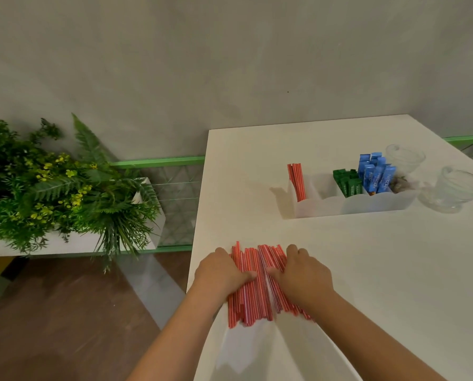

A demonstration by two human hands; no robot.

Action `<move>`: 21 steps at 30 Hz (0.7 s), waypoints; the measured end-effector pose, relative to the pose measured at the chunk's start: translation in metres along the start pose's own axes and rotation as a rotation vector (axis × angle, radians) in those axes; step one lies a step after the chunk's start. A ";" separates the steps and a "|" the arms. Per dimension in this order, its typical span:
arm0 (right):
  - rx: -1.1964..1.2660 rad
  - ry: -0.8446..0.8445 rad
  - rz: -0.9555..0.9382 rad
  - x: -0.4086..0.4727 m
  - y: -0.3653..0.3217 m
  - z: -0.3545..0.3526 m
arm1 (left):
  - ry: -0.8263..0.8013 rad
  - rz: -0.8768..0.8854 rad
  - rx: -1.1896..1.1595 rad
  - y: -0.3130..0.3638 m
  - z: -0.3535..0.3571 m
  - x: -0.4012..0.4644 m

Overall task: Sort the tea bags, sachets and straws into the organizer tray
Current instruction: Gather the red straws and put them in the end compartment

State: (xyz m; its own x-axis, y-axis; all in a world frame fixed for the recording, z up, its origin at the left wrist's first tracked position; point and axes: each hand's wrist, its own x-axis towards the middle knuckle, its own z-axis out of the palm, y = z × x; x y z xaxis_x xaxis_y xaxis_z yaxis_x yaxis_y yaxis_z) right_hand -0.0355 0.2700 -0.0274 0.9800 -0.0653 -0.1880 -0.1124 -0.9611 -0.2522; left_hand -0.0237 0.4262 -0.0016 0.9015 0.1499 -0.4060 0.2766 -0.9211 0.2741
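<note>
A spread pile of red-and-white striped straws [260, 292] lies flat near the white table's left front edge. My left hand [222, 273] presses on the pile's left side and my right hand [302, 274] on its right side, fingers curled over the straws. Farther back stands a translucent white organizer tray [353, 206]. Its left compartment holds a few upright red straws [296, 178]. Green sachets [348, 182] and blue sachets [374, 173] stand in compartments to the right. Something brownish [397, 185] fills the rightmost compartment; I cannot tell what it is.
Two clear glass cups [460, 188] [404, 158] stand right of and behind the tray. The table's left edge [199, 215] drops to a wooden floor. A planter of green foliage [64, 188] sits on a low shelf at the left.
</note>
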 end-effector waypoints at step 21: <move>-0.051 -0.010 -0.019 0.014 -0.005 0.004 | -0.063 0.176 0.182 0.007 -0.003 0.013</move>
State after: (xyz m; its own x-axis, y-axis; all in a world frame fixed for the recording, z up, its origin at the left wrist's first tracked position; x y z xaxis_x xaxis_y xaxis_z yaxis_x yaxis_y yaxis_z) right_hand -0.0223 0.2751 -0.0321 0.9801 -0.0445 -0.1936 -0.0851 -0.9746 -0.2070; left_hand -0.0086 0.4230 -0.0023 0.9062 -0.0355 -0.4214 0.0479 -0.9814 0.1858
